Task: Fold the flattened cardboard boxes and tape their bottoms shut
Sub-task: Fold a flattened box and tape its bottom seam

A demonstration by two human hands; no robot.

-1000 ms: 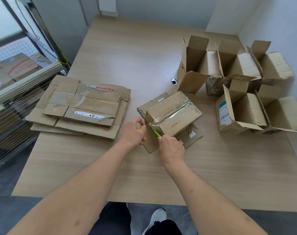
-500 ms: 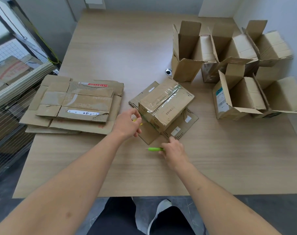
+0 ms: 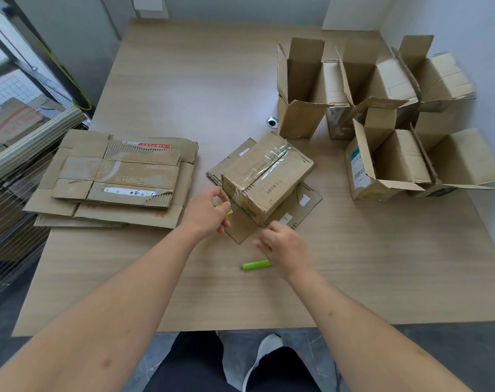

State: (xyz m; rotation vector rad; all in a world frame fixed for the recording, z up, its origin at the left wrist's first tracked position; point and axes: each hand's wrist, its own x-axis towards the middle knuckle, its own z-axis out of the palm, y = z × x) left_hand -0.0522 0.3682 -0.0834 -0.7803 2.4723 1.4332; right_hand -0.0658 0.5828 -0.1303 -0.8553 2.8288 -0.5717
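On table (image 3: 353, 278), cutter (image 3: 256, 264) pointing left

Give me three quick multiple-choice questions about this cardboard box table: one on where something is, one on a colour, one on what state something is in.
1. Where does the stack of flattened boxes lie?
A. left side of the table
B. right side
C. on the floor

2. What colour is the cutter lying on the table?
A. red
B. green
C. black

3. How is the upturned bottom of the middle box?
A. flaps standing open
B. cut away
C. closed with clear tape over the seam

Answers: 1 A, the stack sits left of the left hand. 2 B, it is bright green beside the right hand. 3 C, shiny tape runs along the shut flaps.
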